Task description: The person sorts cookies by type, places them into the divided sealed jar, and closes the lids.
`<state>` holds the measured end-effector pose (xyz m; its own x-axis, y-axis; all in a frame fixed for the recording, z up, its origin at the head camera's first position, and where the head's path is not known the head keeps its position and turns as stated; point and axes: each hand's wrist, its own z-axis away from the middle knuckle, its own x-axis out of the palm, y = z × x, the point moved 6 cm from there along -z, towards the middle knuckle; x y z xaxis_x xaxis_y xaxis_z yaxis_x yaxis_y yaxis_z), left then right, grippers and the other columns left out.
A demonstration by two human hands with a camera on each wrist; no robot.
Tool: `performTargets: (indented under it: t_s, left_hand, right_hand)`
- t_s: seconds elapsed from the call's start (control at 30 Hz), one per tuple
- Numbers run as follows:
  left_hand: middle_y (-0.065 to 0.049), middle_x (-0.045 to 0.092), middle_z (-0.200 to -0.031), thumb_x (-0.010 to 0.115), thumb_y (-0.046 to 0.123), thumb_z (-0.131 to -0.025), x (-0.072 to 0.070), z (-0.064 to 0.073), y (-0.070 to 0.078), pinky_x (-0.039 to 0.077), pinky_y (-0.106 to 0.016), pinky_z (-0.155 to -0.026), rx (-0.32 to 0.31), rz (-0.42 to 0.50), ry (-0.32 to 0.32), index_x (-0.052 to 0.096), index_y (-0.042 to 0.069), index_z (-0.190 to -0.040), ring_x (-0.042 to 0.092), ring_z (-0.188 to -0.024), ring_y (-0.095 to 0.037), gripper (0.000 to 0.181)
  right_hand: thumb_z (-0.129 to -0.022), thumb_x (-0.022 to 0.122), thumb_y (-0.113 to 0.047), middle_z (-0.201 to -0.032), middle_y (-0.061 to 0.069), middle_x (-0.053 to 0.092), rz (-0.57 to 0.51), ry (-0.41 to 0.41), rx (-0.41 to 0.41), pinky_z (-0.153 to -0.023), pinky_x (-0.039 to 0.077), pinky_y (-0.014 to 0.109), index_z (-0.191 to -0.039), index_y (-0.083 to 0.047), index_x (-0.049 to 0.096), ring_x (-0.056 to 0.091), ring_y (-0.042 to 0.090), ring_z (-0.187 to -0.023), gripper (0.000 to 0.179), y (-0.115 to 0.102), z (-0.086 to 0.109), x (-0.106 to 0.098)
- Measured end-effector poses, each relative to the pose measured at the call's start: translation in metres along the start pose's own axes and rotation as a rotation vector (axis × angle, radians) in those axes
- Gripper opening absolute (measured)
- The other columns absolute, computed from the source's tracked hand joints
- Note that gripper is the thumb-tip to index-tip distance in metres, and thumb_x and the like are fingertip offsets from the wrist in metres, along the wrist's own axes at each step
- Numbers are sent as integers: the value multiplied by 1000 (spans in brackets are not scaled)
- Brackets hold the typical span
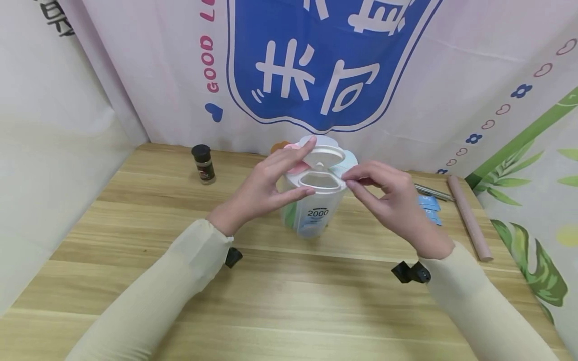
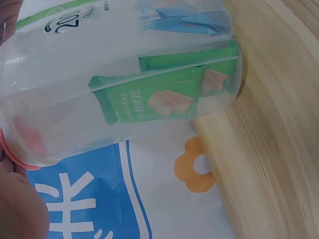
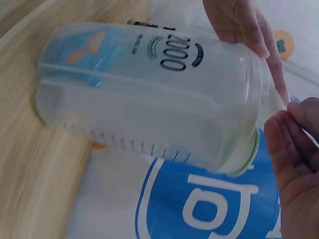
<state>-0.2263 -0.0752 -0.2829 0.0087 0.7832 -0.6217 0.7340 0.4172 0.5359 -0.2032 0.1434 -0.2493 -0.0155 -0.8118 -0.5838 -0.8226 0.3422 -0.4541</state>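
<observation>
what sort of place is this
Probably an indoor tabletop corner dressed as a backdrop, perhaps for filming: a wood-grain table stands against a printed hanging with large characters, and on it are a clear lidded container and a small black-capped bottle.

The tall translucent lobed canister (image 1: 321,220) looks like smooth, slightly cloudy plastic with a soft gloss, while the flat green rectangular packets (image 2: 149,97) and flat blue rectangular packet (image 3: 82,55) look like thin, shiny film. The pale brown tabletop (image 1: 271,306) shows smooth wood grain with a faint sheen. The white-and-blue printed backdrop (image 1: 176,85) resembles matt, lightly creased cloth, and the slim silvery rods (image 1: 433,192) resemble polished metal
</observation>
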Motion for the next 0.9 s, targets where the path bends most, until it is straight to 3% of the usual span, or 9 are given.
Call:
performTargets:
  t_s: [0.27,0.43,0.53,0.63,0.73,0.83,0.9]
  left_hand:
    - [-5,56,-158,82,29,-92,0,1,-2,35,-52,-130,-16,0,-1,35,20,-164,45,-153,-28,86]
    - [-5,55,-159,83,28,-92,-1,1,-1,35,-51,-130,-12,-2,2,35,20,-164,46,-152,-26,87]
    - [-5,54,-159,83,29,-92,-1,0,0,35,-51,-130,-9,-5,1,35,20,-165,45,-153,-26,87]
    - [-4,55,-159,82,29,-92,-1,-1,1,35,-50,-130,-6,-7,0,34,20,-165,45,-153,-27,87]
    - [-4,54,-160,82,29,-93,-1,0,0,33,-48,-131,-7,-3,-5,34,19,-165,43,-154,-29,87]
    - [-4,53,-161,82,29,-93,0,0,0,32,-47,-132,-7,0,-10,34,20,-165,43,-155,-29,87]
    - [-4,53,-161,82,29,-93,0,-1,0,32,-48,-132,-2,-1,-9,34,20,-165,43,-154,-29,87]
  right_hand:
    - [-87,70,18,-94,15,76,34,73,76,-83,58,7,-100,4,77,67,-9,-91,21,30,34,-32]
    - [-95,70,7,-101,13,77,200,35,250,-85,49,-1,-107,-2,77,62,-18,-93,16,60,61,-56]
    - [-98,70,1,-108,11,68,256,3,378,-84,46,-4,-109,-1,76,52,-14,-99,13,84,79,-69]
    - [-99,67,1,-109,9,50,243,-43,459,-79,47,-5,-110,5,74,45,-8,-98,13,107,96,-78]
    - [-98,66,3,-113,11,43,270,-101,495,-77,46,-6,-110,9,72,50,-15,-93,14,128,111,-85]
    - [-96,68,7,-135,21,40,313,-161,512,-76,46,-6,-109,14,70,64,0,-94,16,146,127,-89]
    - [-94,69,8,-160,25,26,333,-201,523,-78,43,-8,-111,17,69,65,23,-115,19,156,137,-91]
